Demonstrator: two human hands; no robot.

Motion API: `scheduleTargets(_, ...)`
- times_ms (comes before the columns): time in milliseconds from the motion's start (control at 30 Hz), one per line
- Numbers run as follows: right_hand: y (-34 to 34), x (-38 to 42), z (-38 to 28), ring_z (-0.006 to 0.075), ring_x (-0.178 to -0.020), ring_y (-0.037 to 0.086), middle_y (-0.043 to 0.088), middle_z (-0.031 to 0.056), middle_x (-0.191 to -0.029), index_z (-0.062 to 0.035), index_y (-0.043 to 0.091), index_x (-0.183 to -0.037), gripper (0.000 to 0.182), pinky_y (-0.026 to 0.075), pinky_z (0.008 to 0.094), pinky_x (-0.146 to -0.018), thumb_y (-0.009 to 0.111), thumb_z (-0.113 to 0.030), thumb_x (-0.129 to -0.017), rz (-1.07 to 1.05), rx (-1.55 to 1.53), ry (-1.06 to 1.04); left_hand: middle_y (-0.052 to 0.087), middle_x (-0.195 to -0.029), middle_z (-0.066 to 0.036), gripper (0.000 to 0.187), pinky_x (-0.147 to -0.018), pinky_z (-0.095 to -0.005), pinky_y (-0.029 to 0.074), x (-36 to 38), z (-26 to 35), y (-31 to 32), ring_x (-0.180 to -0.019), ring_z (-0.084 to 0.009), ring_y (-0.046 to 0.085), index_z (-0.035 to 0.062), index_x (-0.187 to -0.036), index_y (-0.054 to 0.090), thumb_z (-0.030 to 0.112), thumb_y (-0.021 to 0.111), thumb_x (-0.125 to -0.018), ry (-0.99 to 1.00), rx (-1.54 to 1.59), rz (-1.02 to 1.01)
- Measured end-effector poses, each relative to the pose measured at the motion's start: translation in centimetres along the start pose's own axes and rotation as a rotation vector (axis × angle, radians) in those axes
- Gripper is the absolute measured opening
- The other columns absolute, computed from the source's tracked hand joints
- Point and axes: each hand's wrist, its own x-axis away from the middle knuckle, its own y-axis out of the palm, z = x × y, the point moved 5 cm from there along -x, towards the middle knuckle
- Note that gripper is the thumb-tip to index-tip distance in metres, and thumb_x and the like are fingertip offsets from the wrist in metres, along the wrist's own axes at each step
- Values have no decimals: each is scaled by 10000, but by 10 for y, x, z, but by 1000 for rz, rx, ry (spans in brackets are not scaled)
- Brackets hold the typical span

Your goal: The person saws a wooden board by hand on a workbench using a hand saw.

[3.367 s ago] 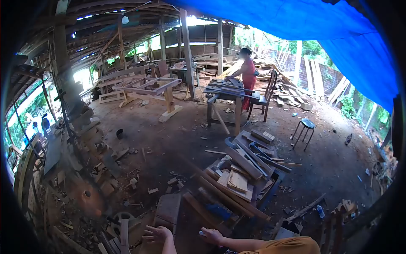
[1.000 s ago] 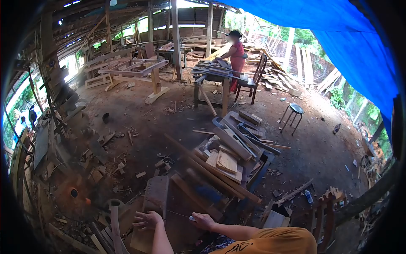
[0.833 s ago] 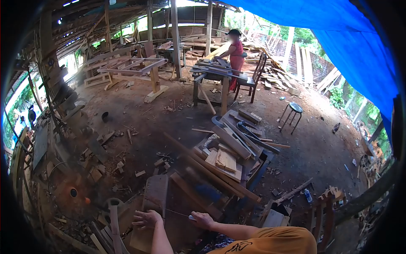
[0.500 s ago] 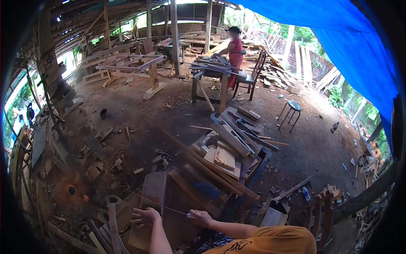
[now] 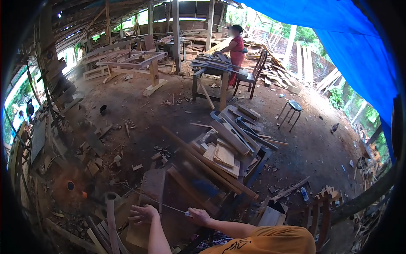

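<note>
My right hand (image 5: 200, 216) is closed around the pale handle of a long thin rod-like tool (image 5: 165, 206), whose kind I cannot tell. The tool slants up and left, passing in front of a wide wooden board (image 5: 152, 186). To its left, my left hand (image 5: 144, 214) is open with the fingers spread, over the lower part of the board area. A curved wooden piece (image 5: 111, 216) stands just left of that hand.
Stacked planks and offcuts (image 5: 224, 155) lie ahead of my hands. Farther off, a person in red (image 5: 237, 51) stands at a wood-covered workbench (image 5: 211, 63) beside a chair (image 5: 253, 76). A round stool (image 5: 292, 106) stands to the right, and a wooden frame (image 5: 131, 61) at the back left.
Both hands keep nearly the same pose, with the tool still in my right hand. The person at the workbench has shifted their head and arms slightly.
</note>
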Motion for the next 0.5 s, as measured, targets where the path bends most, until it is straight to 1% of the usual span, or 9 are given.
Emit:
scheduleTargets(233,-1,0,-1,342,-812,695,673,150,-890,-86,518,-1035,249,568,447,-654,639,-249,-891,3,-12,-13,244,-1594,-156,686,-1115,-718,99,1,2,-6,-1490,-470,46,130,-1513,313,267,559,-888,1,8,0)
scheduleTargets(500,0,1,-1,357,-833,689,670,160,-915,-84,524,-1054,255,569,451,-693,629,-262,-904,-30,-30,5,246,-1590,-163,696,-1117,-716,92,3,3,-10,-1491,-467,40,120,-1519,302,265,556,-887,-5,26,-26)
